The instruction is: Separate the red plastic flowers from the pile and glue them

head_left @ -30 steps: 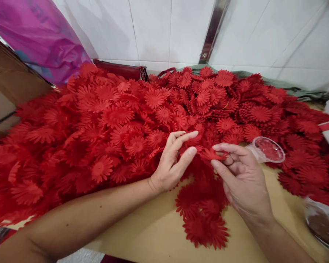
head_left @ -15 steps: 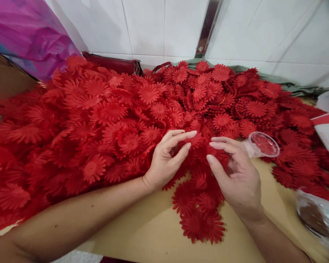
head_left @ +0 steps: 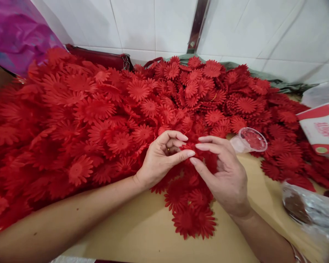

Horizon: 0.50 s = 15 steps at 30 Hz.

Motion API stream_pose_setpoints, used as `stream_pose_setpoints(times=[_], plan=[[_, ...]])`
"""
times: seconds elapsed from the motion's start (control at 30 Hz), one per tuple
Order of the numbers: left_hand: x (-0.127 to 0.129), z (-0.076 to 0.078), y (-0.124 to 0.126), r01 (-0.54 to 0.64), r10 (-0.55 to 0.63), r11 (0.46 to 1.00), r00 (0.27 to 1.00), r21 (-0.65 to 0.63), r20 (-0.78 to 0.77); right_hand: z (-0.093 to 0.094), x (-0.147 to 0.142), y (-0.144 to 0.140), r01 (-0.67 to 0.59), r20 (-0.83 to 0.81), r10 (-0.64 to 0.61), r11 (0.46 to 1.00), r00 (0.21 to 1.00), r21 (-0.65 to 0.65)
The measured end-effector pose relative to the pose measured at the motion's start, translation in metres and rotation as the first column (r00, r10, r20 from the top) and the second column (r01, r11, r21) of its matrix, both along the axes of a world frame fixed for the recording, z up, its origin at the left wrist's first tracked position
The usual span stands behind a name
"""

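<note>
My left hand (head_left: 160,157) is bent over the front of a large heap of red artificial flower pieces (head_left: 95,109), its thumb and fingers closing around the edge of a small red flower piece (head_left: 190,146). From the other side my right hand (head_left: 226,171) meets it, fingertips and thumb at the same piece. The thumb tips nearly touch. Fingers partly hide the held piece. Below the hands, several loose flower pieces (head_left: 193,215) with many narrow petals lie on the tan tabletop (head_left: 131,230).
A clear plastic cup (head_left: 249,140) lies tipped beside my right hand. Further right are a red-and-white packet (head_left: 320,128) and a clear plastic bag (head_left: 309,208) with something brown. Behind the heap sit a dark red bag (head_left: 98,57) and a white tiled wall (head_left: 137,23). Purple cloth (head_left: 19,33) hangs at left.
The hands have come together, their fingertips closing in on the small flower piece between them. The whole view has shifted, so the heap and cup appear further left.
</note>
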State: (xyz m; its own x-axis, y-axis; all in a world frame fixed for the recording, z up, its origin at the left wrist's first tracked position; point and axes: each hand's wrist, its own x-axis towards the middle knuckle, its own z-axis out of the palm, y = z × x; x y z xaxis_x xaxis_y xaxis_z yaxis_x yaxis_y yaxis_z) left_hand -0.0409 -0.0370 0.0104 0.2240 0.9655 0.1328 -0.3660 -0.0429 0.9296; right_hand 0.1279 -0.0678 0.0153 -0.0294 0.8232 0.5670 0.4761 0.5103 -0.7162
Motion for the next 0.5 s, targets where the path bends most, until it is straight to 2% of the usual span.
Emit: stream_pose_setpoints(times=[0.13,0.27,0.37,0.5], plan=[[-0.001,-0.002,0.0,0.036,-0.036,0.999,0.999,0.0,-0.01,-0.001,0.003,0.002,-0.035,-0.059,0.03,0.996,0.998,-0.078],[0.001,-0.004,0.0,0.071,-0.07,0.997,0.997,0.025,-0.026,-0.011,0.004,0.008,-0.069,-0.247,0.021,0.98,0.969,-0.189],[0.002,-0.004,0.001,0.041,-0.039,0.998,0.998,0.037,-0.045,-0.018,0.002,0.01,-0.071,-0.395,-0.029,0.969,0.918,-0.236],[0.002,-0.006,0.003,0.006,-0.002,0.998,0.998,0.055,-0.07,-0.019,0.002,0.012,-0.051,-0.505,-0.12,0.949,0.855,-0.312]])
